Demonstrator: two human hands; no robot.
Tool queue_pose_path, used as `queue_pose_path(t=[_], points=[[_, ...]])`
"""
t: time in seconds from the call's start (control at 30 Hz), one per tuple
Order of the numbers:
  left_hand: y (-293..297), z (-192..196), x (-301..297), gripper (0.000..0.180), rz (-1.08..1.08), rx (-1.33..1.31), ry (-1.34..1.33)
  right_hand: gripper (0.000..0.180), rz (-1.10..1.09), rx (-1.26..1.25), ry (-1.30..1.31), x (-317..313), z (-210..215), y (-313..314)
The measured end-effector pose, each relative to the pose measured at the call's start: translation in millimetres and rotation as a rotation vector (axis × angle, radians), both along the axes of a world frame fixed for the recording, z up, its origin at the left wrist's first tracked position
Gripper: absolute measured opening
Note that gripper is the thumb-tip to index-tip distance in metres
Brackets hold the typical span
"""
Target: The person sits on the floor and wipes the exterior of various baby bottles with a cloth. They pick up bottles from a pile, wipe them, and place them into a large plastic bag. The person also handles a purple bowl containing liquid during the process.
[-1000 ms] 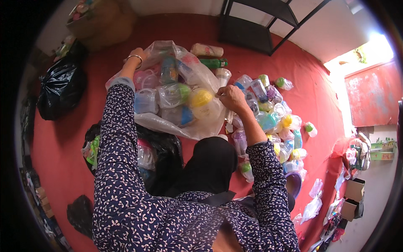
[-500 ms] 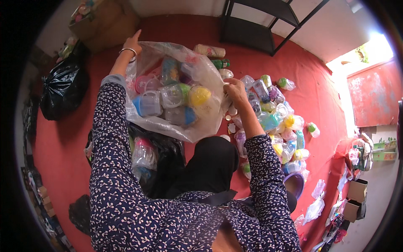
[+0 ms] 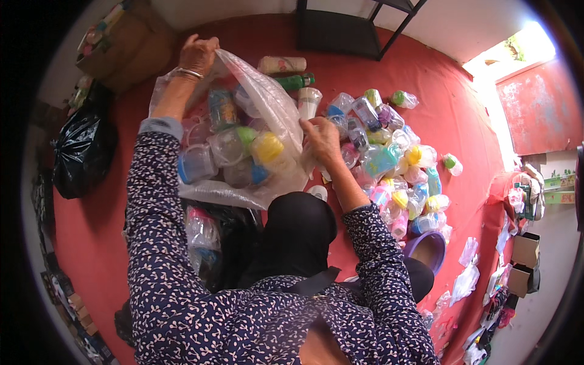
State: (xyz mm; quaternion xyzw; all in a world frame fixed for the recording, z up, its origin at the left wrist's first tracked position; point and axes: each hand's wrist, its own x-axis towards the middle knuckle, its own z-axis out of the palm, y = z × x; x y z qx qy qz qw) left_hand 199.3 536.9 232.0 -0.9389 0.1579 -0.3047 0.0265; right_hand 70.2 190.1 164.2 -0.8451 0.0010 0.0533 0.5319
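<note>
A large clear plastic bag [image 3: 261, 91] lies in front of me, holding several plastic containers in blue, yellow, green and pink. My left hand [image 3: 199, 56] is closed on its far rim and lifts that edge up. At the bag's right side my right hand [image 3: 322, 139] pinches the plastic. Close beyond the right hand stands a whitish cup-like container [image 3: 309, 102]. A green bottle [image 3: 295, 81] and a pale patterned roll-shaped thing [image 3: 281, 65] lie past the bag's far edge. The fingertips of the right hand are partly hidden in the folds.
On the right spreads a heap of wrapped plastic containers [image 3: 383, 159], with a purple basin [image 3: 426, 250] nearer me. A black bag [image 3: 204, 234] with containers lies by my left arm. Another black bag, tied [image 3: 85, 143], stands far left; a black shelf [image 3: 337, 30] is at the back.
My left hand has closed on the bag's rim and drawn it up and rightward, so the plastic now stands in a raised fold. The right hand keeps its pinch. The whole view has shifted slightly.
</note>
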Motion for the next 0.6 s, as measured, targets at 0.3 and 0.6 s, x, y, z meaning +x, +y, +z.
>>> queue_pose_path(t=[0.3,0.6], points=[[10.1,-4.3,-11.7,0.009,0.406,-0.064,0.068,0.054,0.387,-0.431,0.035,-40.1,-23.9,12.2],[11.9,-8.9,-31.6,0.050,0.261,-0.359,0.004,0.035,0.153,0.241,-0.020,16.5,35.6,59.8]])
